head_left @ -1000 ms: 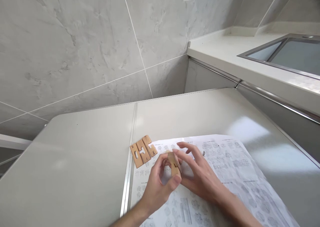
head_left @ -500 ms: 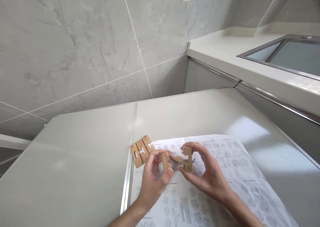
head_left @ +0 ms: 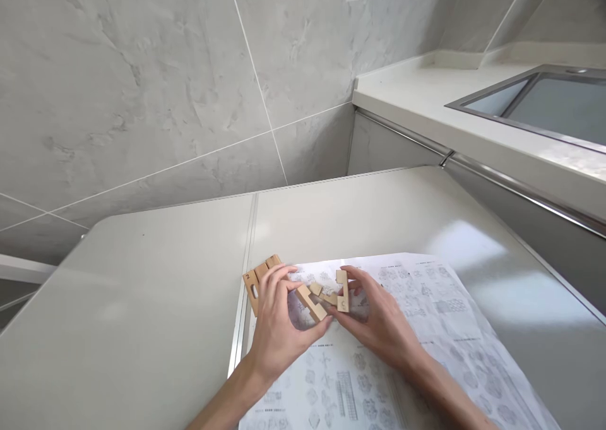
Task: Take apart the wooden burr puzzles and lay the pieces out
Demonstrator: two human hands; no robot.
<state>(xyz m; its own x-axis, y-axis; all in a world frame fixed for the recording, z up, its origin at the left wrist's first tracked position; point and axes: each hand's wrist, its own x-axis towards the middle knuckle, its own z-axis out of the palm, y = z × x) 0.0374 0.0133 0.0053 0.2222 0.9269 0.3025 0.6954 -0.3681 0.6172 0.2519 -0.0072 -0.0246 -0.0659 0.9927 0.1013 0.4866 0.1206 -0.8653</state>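
Note:
My left hand [head_left: 279, 313] pinches a notched wooden puzzle piece [head_left: 310, 303] between thumb and fingers. In my right hand [head_left: 374, 313] a second puzzle piece with a square notch [head_left: 343, 291] is held upright by its ends. The two held pieces face each other, a small gap between them. Another wooden piece [head_left: 326, 296] shows between and behind them; whether it touches either one I cannot tell. Left of my left hand lie flat wooden pieces [head_left: 250, 286], one marked 2, partly covered by my fingers.
A large printed sheet [head_left: 440, 329] with puzzle diagrams spreads under both hands. The pale folding table [head_left: 165, 304] has a metal seam [head_left: 250, 228]. A grey tiled wall [head_left: 165, 89] rises behind; a counter with a sink [head_left: 544, 101] stands at right.
My left hand has turned, so its piece now slants with the notch facing right. My right hand has shifted slightly left, bringing its piece nearer. My left fingers now cover more of the flat pieces.

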